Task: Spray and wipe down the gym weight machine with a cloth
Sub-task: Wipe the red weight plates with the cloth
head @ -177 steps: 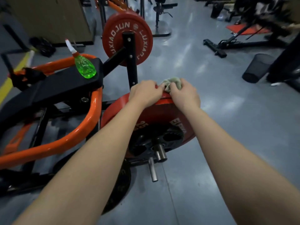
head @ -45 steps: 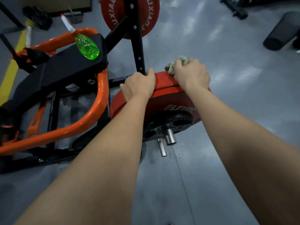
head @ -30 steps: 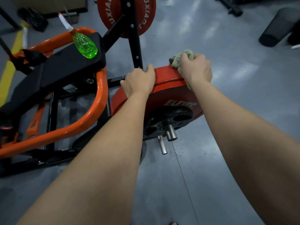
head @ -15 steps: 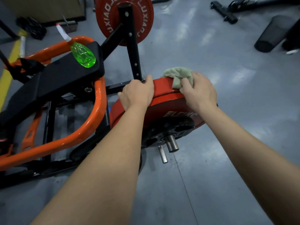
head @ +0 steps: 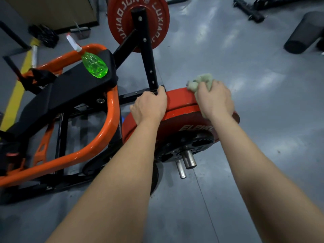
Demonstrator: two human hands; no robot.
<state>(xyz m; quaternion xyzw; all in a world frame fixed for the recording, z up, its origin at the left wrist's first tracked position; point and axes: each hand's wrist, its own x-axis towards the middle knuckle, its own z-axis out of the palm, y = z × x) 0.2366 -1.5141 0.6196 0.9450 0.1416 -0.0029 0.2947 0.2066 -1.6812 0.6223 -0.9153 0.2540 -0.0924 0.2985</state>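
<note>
The cloth [head: 201,81] sat bunched on the top rim of the orange plate [head: 180,109], marked "ELEIK", gripped by the right hand [head: 214,100]; 0.5 s earlier it lay flatter. The left hand [head: 149,106] clasped the same rim, unmoved. Behind stood a red plate [head: 157,28] reading "LUXIAOJUN".

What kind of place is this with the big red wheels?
Probably a gym: there are a near red weight plate, a far red weight plate, an orange and black weight machine, and another workout frame farther off.
</note>
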